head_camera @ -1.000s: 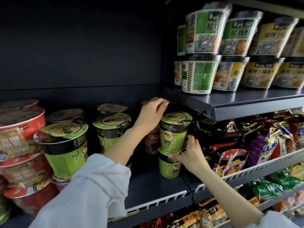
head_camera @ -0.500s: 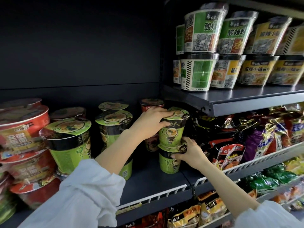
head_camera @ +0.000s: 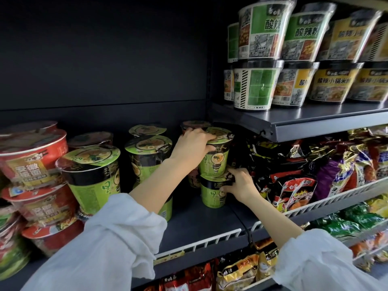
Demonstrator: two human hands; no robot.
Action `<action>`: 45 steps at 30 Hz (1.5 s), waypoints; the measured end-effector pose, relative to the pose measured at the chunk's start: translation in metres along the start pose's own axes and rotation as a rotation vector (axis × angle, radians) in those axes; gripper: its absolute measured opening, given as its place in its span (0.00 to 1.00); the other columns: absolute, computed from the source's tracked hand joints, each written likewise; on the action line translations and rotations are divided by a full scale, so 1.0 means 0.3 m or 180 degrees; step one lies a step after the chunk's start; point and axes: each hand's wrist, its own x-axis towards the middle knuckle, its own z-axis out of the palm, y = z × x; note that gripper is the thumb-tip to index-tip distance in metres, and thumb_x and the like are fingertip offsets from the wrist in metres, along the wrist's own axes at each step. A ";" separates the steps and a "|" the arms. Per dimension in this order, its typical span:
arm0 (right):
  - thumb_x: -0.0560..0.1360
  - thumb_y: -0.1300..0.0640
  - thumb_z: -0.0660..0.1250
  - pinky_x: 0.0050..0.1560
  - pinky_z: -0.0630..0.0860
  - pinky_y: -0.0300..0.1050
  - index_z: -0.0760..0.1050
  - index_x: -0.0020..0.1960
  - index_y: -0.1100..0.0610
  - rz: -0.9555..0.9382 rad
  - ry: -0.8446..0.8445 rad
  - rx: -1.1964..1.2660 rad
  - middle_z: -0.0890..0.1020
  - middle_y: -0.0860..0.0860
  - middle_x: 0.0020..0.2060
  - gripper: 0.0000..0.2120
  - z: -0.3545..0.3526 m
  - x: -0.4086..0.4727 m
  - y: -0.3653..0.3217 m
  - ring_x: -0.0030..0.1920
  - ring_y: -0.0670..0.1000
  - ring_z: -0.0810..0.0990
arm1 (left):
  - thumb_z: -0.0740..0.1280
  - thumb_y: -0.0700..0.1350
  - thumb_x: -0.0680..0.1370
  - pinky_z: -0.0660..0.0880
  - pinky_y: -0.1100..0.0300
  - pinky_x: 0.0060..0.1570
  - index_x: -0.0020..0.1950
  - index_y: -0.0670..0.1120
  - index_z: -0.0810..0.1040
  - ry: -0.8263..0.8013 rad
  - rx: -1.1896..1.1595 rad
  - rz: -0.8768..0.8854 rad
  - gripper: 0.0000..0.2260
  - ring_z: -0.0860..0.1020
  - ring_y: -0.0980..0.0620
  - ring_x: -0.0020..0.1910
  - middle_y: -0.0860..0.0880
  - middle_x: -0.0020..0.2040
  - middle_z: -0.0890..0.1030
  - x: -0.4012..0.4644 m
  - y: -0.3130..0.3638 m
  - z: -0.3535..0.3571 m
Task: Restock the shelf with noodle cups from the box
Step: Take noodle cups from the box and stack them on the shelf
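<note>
Where dark shelf (head_camera: pixel 195 219) holds stacked noodle cups (head_camera: pixel 214 164), snack bags (head_camera: pixel 294 185) beside

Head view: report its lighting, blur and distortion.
Head view: light falls brightest on the upper-right bowls, while the shelf back panel stays dark; wide-angle bending tilts those bowls and stretches the red cups at the left edge; both hands, left hand and right hand, and the stacked green cups look fairly sharp.
</note>
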 end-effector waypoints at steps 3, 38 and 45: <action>0.66 0.49 0.76 0.62 0.64 0.41 0.66 0.71 0.57 0.0034 -0.0010 0.0200 0.67 0.58 0.66 0.38 0.008 -0.002 -0.005 0.67 0.57 0.66 | 0.62 0.51 0.79 0.65 0.48 0.65 0.71 0.53 0.69 0.0017 0.0046 0.0011 0.20 0.64 0.44 0.69 0.47 0.68 0.71 0.007 0.015 0.008; 0.66 0.42 0.74 0.66 0.65 0.46 0.61 0.72 0.56 0.0063 -0.0092 0.0140 0.61 0.59 0.66 0.41 -0.012 -0.039 0.024 0.68 0.60 0.64 | 0.64 0.49 0.78 0.63 0.49 0.67 0.68 0.54 0.72 -0.0051 -0.0309 0.0135 0.18 0.66 0.46 0.67 0.50 0.66 0.73 -0.004 0.016 -0.011; 0.69 0.51 0.74 0.61 0.64 0.41 0.66 0.71 0.56 -0.0163 -0.0269 0.0186 0.70 0.57 0.66 0.34 -0.059 -0.023 0.040 0.67 0.56 0.68 | 0.64 0.47 0.79 0.62 0.53 0.68 0.69 0.52 0.72 0.0004 -0.0495 0.0098 0.18 0.66 0.47 0.67 0.48 0.66 0.73 -0.018 0.013 -0.004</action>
